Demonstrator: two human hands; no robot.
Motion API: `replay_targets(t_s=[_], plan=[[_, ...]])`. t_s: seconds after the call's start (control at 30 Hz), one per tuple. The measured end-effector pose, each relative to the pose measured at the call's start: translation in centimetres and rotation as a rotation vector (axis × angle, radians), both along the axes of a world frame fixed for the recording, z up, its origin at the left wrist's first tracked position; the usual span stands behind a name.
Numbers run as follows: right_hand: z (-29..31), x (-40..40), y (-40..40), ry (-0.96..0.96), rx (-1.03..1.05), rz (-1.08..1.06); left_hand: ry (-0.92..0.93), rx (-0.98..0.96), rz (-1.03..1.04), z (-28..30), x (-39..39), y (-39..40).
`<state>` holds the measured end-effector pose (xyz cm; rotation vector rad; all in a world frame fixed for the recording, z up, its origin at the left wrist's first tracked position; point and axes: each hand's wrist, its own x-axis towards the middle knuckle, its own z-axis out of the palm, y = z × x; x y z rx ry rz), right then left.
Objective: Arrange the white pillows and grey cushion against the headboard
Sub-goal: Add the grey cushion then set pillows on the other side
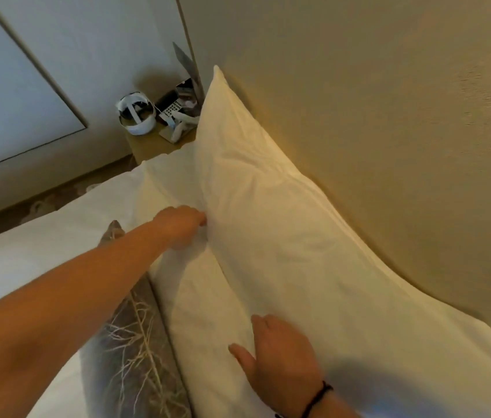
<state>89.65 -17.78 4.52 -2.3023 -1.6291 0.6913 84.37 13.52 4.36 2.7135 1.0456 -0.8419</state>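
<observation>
Left hand (179, 226): fingers curled into the fabric where the two pillows meet; pinching or only pushing, cannot tell. Right hand (274, 351): fingers straight, flat on the front soft white pillow (208, 312).

Rear large white pillow (268, 206) leans upright against the beige textured headboard (388, 116); front one lies low before it.

Grey cushion with pale branch pattern (129, 342) lies beside the front pillow on the bed, not yet at the headboard. Judged roughly halfway.
</observation>
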Motion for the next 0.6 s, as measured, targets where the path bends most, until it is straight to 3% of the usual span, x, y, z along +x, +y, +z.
replay_targets(t_s=[0.07, 0.17, 0.27, 0.43, 0.6], plan=[[-3.3, -2.0, 0.8, 0.101, -0.26, -0.055, 0.226, -0.003, -0.285, -1.2, -2.8, -0.9], [-6.0, -4.1, 2.1, 0.138, -0.388, -0.112, 0.269, 0.179, -0.501, -2.3, -4.2, -1.8], [-7.0, -5.1, 3.2, 0.136, -0.35, -0.11, 0.235, 0.305, -0.561, -2.8, -4.4, -2.3], [-5.3, -5.3, 2.5, 0.107, -0.22, -0.104, 0.1, 0.287, -0.463, -1.0, -5.6, -2.7], [-2.8, -6.1, -2.2, 0.059, -0.069, -0.162, -0.086, 0.275, -0.551, 1.5, -7.2, -3.6]])
